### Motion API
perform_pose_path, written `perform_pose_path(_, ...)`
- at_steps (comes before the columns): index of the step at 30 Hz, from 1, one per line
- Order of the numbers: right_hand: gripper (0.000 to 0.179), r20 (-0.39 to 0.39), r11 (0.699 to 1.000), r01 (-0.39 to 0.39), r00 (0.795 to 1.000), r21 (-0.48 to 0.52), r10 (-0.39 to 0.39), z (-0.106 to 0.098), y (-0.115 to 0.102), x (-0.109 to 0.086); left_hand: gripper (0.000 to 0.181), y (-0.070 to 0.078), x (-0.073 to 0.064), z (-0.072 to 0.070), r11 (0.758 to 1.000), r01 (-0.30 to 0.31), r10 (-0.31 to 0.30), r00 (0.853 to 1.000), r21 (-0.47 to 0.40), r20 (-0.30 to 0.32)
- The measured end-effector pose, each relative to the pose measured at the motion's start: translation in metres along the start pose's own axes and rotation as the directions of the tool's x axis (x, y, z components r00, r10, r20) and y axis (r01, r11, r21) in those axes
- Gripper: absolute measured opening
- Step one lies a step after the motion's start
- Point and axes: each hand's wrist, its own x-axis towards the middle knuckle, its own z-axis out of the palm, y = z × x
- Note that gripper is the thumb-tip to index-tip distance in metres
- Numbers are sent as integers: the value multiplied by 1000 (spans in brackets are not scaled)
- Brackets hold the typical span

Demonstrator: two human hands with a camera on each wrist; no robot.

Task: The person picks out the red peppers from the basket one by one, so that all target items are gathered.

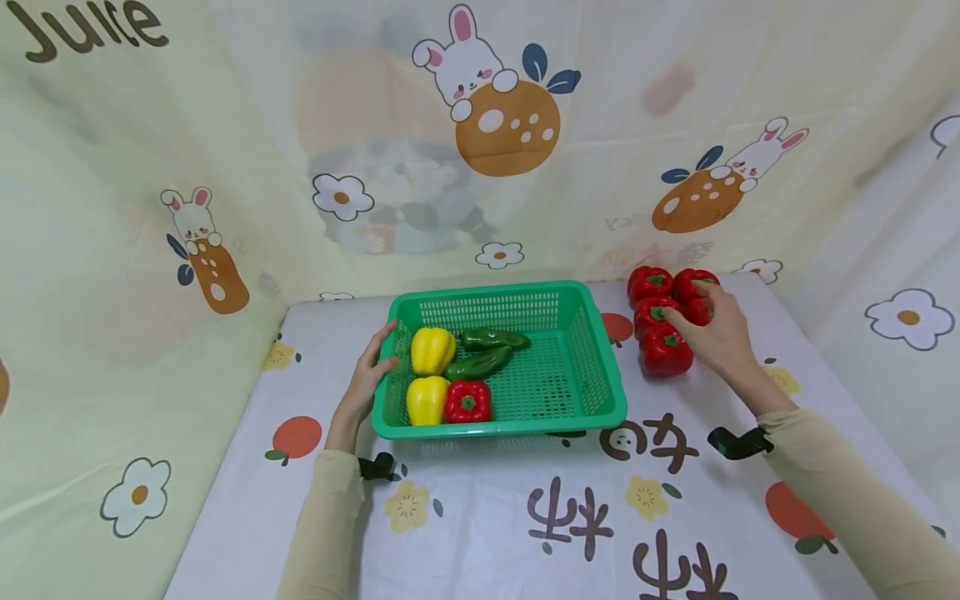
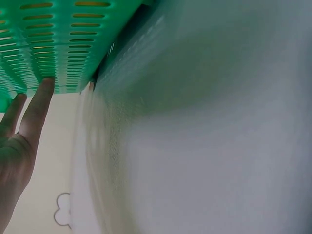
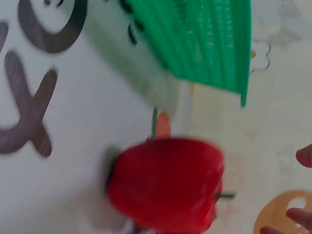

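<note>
A green plastic basket (image 1: 498, 431) holds two yellow bell peppers (image 1: 432, 351), a red bell pepper (image 1: 468, 402) and two dark green peppers (image 1: 480, 363). My left hand (image 1: 365, 382) grips its left side, the thumb over the rim; in the left wrist view, fingers (image 2: 39, 109) touch the slotted outer wall. To the basket's right, several red bell peppers (image 1: 666, 351) stand clustered on the table. Over the cluster, my right hand (image 1: 717, 330) hovers with thumb and fingers spread apart. A large red bell pepper (image 3: 163, 183) fills the lower middle of the right wrist view, away from the fingertips (image 3: 298, 217).
A pale printed cloth (image 1: 480, 533) covers the table, and a cartoon-printed curtain (image 1: 420, 108) rises behind it. The red bell peppers stand near the table's back right corner. Black wrist straps (image 1: 738, 443) sit at both sleeve ends.
</note>
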Motion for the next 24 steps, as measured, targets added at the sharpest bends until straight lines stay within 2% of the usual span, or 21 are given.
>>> perform_pose_path(6, 74, 94, 992, 95, 990, 83, -102, 12, -27, -14, 64, 2, -1, 1, 1000, 0, 0, 1000, 4, 4)
perform_pose_path(10, 69, 154, 977, 154, 972, 150, -177, 24, -49, -24, 64, 3, -1, 1, 1000, -5, 5, 1000, 3, -1)
perform_pose_path(15, 67, 231, 955, 177, 945, 238, -232, 44, -75, -36, 64, 2, 0, 1, 1000, -1, 1, 1000, -4, -2)
perform_pose_path(24, 68, 271, 908, 232, 903, 348, -334, 93, -112, -52, 64, 3, -2, 2, 1000, 26, -26, 1000, -7, -8)
